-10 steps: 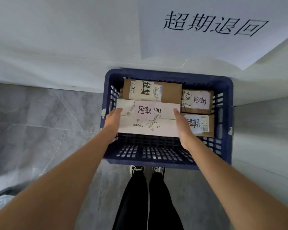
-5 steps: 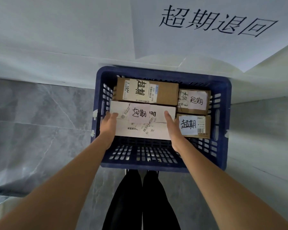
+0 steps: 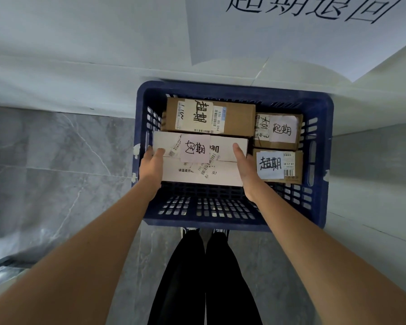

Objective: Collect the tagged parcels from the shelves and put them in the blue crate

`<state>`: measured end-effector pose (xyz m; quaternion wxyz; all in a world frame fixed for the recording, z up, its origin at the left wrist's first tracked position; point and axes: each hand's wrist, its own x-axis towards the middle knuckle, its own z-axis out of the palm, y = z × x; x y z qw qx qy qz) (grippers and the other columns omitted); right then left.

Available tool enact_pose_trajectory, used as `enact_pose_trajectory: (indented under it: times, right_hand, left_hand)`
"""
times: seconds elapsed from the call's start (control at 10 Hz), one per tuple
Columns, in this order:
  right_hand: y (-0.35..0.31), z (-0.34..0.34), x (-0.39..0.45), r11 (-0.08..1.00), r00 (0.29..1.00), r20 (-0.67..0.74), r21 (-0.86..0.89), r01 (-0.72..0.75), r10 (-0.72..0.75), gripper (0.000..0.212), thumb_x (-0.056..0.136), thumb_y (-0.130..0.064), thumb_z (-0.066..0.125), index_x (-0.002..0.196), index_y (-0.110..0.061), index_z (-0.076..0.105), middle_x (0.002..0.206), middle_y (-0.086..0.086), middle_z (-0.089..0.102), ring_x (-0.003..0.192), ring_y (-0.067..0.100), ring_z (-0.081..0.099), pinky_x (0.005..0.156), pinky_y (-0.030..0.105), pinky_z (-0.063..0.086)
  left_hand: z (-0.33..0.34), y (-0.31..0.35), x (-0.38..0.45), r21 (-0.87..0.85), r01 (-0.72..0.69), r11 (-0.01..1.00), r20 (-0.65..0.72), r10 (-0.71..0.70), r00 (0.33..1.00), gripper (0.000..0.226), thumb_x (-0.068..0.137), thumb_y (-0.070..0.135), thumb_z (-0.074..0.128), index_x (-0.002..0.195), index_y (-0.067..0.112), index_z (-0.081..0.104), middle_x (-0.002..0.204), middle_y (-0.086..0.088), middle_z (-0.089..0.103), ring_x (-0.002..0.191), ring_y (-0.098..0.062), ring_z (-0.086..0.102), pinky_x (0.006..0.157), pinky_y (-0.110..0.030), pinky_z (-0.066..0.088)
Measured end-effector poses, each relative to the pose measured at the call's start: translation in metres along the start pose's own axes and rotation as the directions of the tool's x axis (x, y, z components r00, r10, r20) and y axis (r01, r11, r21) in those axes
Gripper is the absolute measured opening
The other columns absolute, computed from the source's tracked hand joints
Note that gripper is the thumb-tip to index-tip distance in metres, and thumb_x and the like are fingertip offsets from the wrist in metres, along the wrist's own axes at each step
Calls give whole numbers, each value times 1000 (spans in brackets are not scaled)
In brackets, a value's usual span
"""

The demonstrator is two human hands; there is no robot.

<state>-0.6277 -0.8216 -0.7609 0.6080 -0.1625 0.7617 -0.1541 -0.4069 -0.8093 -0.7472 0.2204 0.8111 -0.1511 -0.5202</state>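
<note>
Both hands are down inside the blue crate at frame centre, left hand and right hand clasping the ends of a white parcel, pink tag reading 超期. Three tagged brown parcels are in there too: a long one above it, two small ones on the right, each marked 超期. The sheet of paper at upper right shows 超期退回, partly cropped. No shelves in view, so what's left I can't tell
</note>
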Motion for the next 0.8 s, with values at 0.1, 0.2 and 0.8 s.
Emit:
enact_pose_trajectory:
  times: [0.1, 0.2, 0.8]
  right_hand:
    - [0, 0, 0, 1000, 1000, -2, 20, -2, 2, 93, 83, -75, 47, 153, -19, 23, 157, 2, 29, 142, 24, 30, 115, 48, 25]
    - [-4, -2, -2, 999, 1000, 11, 53, 10, -11, 81, 86, -71, 47, 147, -19, 35, 147, -2, 41, 134, 21, 40, 112, 42, 30]
    - [-52, 2, -4, 980, 980, -39, -45, 193, -195, 79, 96, -61, 40, 157, -22, 10, 164, -1, 13, 150, 20, 15, 118, 41, 17]
  left_hand:
    - [-2, -2, -1, 7, -9, 1000, 12, 9, 1000, 53, 96, 33, 43, 147, 20, 35, 132, -4, 55, 98, -19, 55, 70, -25, 42]
    - [1, -1, -3, -7, -10, 1000, -2, 10, 1000, 56, 97, 32, 43, 150, 23, 28, 132, 1, 52, 100, -17, 53, 81, -29, 40]
    - [9, 34, 5, 92, -159, 983, -29, 162, 986, 63, 93, 38, 45, 151, 27, 24, 148, 0, 41, 126, -24, 48, 101, -45, 46]
